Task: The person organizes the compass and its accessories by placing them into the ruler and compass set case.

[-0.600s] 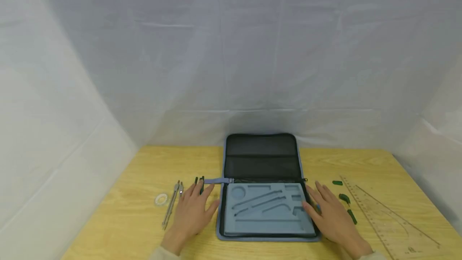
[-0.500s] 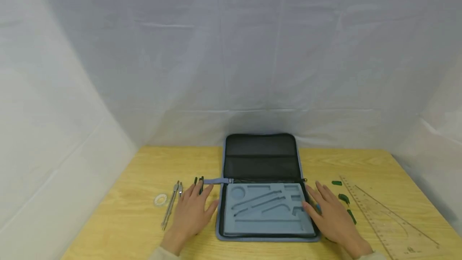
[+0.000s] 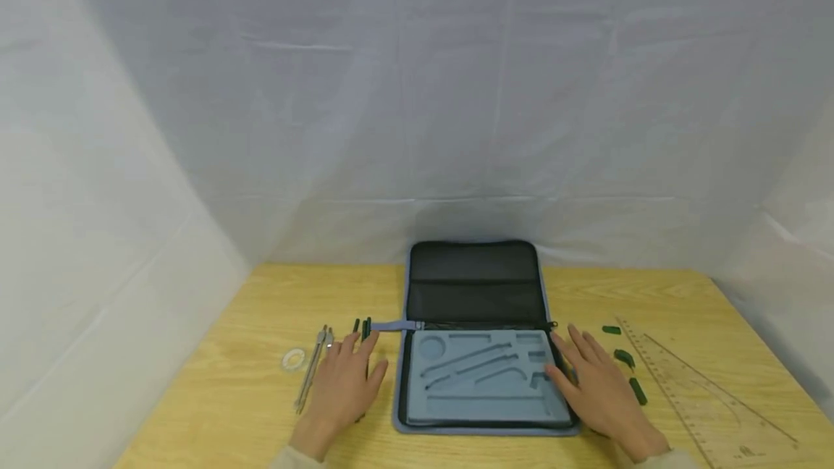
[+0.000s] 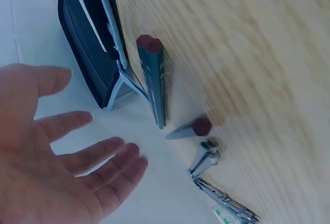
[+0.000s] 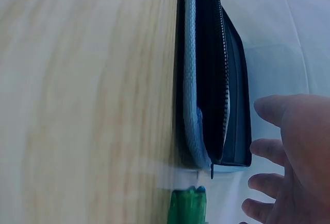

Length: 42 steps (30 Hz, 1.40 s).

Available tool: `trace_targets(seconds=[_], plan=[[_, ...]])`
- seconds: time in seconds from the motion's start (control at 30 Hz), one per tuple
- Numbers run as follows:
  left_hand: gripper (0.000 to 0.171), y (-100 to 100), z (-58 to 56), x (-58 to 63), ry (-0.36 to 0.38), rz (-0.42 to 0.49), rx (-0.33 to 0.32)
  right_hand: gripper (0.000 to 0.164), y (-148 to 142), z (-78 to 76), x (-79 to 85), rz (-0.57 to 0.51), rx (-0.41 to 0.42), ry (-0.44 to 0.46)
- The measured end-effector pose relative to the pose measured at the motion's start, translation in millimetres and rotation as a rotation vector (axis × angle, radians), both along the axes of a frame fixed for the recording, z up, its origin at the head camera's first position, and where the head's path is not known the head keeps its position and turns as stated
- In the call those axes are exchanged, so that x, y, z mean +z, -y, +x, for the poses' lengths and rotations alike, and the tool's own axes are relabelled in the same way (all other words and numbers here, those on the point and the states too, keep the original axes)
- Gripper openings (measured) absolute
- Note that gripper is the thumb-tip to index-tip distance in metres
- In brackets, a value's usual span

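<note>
A zip case [image 3: 476, 299] lies unfolded, its black lid propped up at the back. In its base sits a grey-blue tray [image 3: 482, 388] with recesses of several shapes. My left hand [image 3: 342, 382] hovers left of the case, fingers spread and holding nothing, overlapping dark green pencils [image 3: 368, 326] in the head view. Two red-ended pencils [image 4: 155, 80] lie together in the left wrist view, with a single pencil [image 4: 185, 130] apart. Over the case's right edge, my right hand [image 3: 599, 393] is spread with nothing in it, the thumb over the tray's edge.
To the left lie a metal compass [image 3: 310, 371], a shorter metal tool [image 3: 329, 339] and a white ring [image 3: 293, 360]. Small green pieces [image 3: 624, 358] lie right of the case, beside a transparent set square [image 3: 749, 425]. White sheeting [image 3: 456, 93] rises behind the table.
My left hand has drawn back slightly toward me, uncovering more of the green pencils. The right hand stays almost where it was.
</note>
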State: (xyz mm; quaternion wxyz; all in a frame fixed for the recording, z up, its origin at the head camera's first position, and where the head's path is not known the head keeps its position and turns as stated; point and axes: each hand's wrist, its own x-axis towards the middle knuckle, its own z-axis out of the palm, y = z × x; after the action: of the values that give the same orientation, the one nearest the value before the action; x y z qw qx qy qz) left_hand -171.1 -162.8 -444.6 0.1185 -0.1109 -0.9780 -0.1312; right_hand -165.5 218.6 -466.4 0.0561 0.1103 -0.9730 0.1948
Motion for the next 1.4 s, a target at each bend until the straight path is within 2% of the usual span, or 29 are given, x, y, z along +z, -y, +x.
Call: trace_targets(seconds=[0.17,0.37,0.6,0.8,0.97,1.23,1.4], plan=[[0.039,3.3,-0.4,-1.8,0.038,0.046,0.055,0.061,4.2,-1.6,-1.5,-0.001,0.007,0.003],[0.031,8.2,-0.2,-4.0,0.053,0.013,0.065,0.06,9.1,-2.3,-3.2,-0.037,0.026,0.019],[0.03,7.4,-4.2,-2.8,0.188,0.0,0.072,0.06,13.9,-1.5,-3.0,-0.062,0.049,0.015],[0.025,4.3,-8.3,-1.3,0.206,-0.011,0.08,0.058,15.6,-2.0,-4.5,-0.066,0.047,-0.005],[0.018,2.0,-12.2,-1.6,0.231,-0.025,0.094,0.058,15.4,-2.6,-5.6,-0.082,0.036,0.026],[0.013,-1.7,-18.1,-2.0,0.261,-0.019,0.178,0.058,15.3,-3.5,-8.8,-0.091,0.034,0.003],[0.009,-4.6,-26.2,1.4,0.282,-0.01,0.201,0.059,13.4,-4.6,-5.5,-0.093,0.031,0.002]])
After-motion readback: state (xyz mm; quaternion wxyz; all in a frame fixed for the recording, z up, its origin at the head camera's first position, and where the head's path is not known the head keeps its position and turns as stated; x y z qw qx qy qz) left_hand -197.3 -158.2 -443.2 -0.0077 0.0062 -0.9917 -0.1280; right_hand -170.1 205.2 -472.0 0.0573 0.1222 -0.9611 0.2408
